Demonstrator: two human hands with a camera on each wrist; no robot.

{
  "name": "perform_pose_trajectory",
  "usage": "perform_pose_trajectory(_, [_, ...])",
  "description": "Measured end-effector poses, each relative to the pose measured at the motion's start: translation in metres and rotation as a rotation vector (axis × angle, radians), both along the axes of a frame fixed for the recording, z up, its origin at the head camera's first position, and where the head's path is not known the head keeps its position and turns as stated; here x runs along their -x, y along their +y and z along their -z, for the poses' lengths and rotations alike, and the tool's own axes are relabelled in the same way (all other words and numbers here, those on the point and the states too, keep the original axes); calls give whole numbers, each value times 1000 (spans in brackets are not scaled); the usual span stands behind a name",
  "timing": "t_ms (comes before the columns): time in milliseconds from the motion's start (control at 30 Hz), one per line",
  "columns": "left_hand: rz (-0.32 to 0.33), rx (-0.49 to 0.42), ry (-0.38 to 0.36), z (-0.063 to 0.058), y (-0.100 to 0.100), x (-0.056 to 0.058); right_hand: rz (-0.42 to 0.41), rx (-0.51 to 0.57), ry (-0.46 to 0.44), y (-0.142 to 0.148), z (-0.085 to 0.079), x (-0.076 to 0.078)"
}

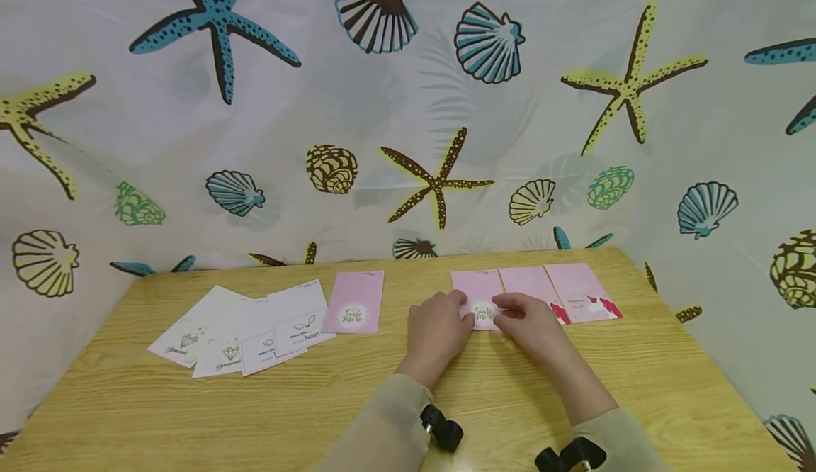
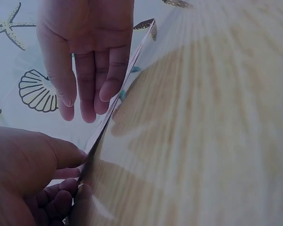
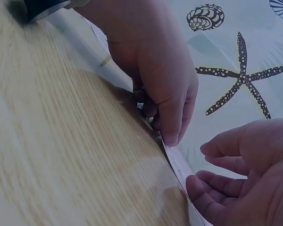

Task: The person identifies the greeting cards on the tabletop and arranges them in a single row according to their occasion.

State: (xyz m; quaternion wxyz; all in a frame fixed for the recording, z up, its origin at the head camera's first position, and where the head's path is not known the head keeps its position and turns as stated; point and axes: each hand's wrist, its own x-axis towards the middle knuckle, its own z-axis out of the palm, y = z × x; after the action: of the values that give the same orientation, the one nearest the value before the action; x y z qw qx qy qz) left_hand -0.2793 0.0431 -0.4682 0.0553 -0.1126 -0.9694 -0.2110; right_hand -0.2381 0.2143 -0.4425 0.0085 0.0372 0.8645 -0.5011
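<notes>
Two bare hands are at work over one pink card lying on the wooden table [image 1: 191, 422]. We log the card with "more" lettering in a white burst [image 1: 481, 300] right of centre, flat, between the fingertips.

Left hand [image 1: 440, 330]: back uppermost, forearm slanting up and to the right from the near edge. Thumb and forefinger meet the card's left edge; the remaining fingers curl in beneath the palm, as both wrist views show. Whether the fingertips pinch the card or merely touch it, we cannot tell.

Right hand [image 1: 529, 323]: forearm slanting up and to the left, wrist low, fingers loosely extended with slight bends. We note forefinger and thumb apart at the card's right edge, not clenched. From the left wrist, we see these fingers hanging down in a relaxed row.

Both arms wear beige sleeves [image 1: 615, 444], each with a small black device [image 1: 440, 429] at the wrist.

Beside the card, under and past the right hand, we record a partly covered pink unicorn card [image 1: 530, 281], then an outer unicorn card [image 1: 583, 291]. Well left of the left hand lies another pink card [image 1: 353, 302], with overlapping white cards [image 1: 226, 323] farther left. Behind stands a cloth [image 1: 382, 103] printed with starfish and shells.
</notes>
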Motion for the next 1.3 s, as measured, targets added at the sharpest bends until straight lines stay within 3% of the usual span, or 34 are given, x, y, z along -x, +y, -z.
perform_pose_trajectory(433, [8, 57, 11, 0, 2, -3, -4, 31, -31, 0, 1, -2])
perform_pose_trajectory(1300, [43, 60, -12, -1, -2, -3, -27, 107, -80, -4, -1, -3])
